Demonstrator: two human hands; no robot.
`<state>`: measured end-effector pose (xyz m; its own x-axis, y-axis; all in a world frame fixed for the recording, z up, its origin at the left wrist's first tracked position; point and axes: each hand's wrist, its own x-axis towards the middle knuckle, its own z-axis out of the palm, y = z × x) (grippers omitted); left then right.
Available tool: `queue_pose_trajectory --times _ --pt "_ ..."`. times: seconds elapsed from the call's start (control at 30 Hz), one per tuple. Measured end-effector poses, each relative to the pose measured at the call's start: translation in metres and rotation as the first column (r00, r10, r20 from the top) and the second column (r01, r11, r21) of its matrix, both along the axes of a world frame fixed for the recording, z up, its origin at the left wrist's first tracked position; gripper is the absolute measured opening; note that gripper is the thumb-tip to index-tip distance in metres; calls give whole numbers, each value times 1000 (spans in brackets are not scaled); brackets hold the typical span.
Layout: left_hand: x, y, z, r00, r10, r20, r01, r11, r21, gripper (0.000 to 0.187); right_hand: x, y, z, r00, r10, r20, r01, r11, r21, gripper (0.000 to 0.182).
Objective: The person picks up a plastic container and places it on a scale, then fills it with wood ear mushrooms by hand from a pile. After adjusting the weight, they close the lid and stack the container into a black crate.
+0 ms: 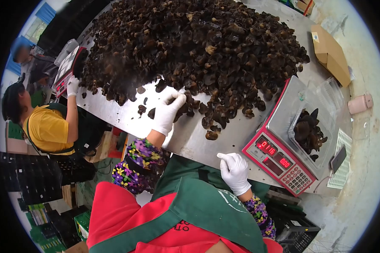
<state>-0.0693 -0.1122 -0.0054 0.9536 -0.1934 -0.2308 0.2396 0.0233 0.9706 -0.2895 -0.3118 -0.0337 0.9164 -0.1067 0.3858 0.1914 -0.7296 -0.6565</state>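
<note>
A large heap of dark brown wood ear mushrooms [190,46] covers the far part of the metal table. My left hand [168,110], in a white glove, is at the heap's near edge, its fingers curled round dark mushroom pieces that show beside and below the fingertips. My right hand [235,172], also gloved, is at the table's front edge with fingers curled in and no object visible in them. To its right stands a red digital scale [278,162] with a lit display reading 0.116. On the scale sits a clear plastic box [297,141] holding some mushrooms.
A cardboard box [331,55] lies at the far right, near a pink case [360,104] and a phone [338,159]. On the left a co-worker in a yellow shirt [50,128] reaches toward another scale [66,71]. Black crates [38,179] are stacked at lower left.
</note>
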Motion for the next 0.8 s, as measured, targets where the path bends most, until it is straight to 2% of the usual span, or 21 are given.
queue_pose_trajectory --times 0.03,0.13,0.17,0.23,0.27,0.37,0.4,0.43,0.47,0.53,0.57,0.63,0.7,0.73,0.77,0.8 --pt "5 2 1 1000 -3 18 6 987 -160 10 0 0 0 1000 3 -1 -3 1000 5 21" --pt "8 -8 26 982 22 -185 -80 947 -310 23 1 -1 0 1000 11 22 -12 999 34 21" --pt "5 -16 38 979 12 -204 -88 926 -367 24 0 -1 1 999 14 30 -16 998 57 20" --pt "-1 -35 64 974 -127 -188 36 903 -427 24 -2 -4 13 999 25 32 -29 992 122 18" --pt "-12 -53 82 980 -111 -165 26 893 -449 12 -5 -7 21 999 39 34 -43 990 132 19" --pt "-30 -107 110 951 -293 103 310 865 -395 7 -19 -22 57 994 15 111 -24 996 87 23" --pt "-40 -131 123 924 -315 215 360 907 -218 5 -24 -29 66 987 -24 158 11 996 84 24" --pt "-59 -155 142 899 -346 268 402 895 -193 6 -29 -36 74 977 -56 206 40 996 81 25" --pt "-69 -177 144 793 -387 470 470 880 -68 6 -36 -46 84 973 -78 217 63 995 76 26" --pt "-84 -220 144 468 -429 773 487 855 179 13 -49 -67 95 950 -173 261 169 985 38 25" --pt "-94 -239 146 266 -451 852 482 828 288 17 -56 -76 98 922 -221 318 227 974 20 24" --pt "-103 -276 136 134 -525 840 551 744 378 18 -69 -94 115 888 -321 330 331 943 29 23" --pt "-106 -304 127 -7 -638 770 480 673 562 18 -82 -108 117 846 -428 317 437 898 45 23" --pt "-103 -317 120 -38 -785 618 444 541 714 23 -86 -116 117 825 -454 336 468 883 44 23" --pt "-103 -322 115 -48 -784 619 448 537 715 23 -92 -120 118 817 -487 309 489 869 77 23" --pt "-106 -323 108 -110 -758 643 391 561 729 27 -98 -125 109 801 -503 325 502 860 96 23"
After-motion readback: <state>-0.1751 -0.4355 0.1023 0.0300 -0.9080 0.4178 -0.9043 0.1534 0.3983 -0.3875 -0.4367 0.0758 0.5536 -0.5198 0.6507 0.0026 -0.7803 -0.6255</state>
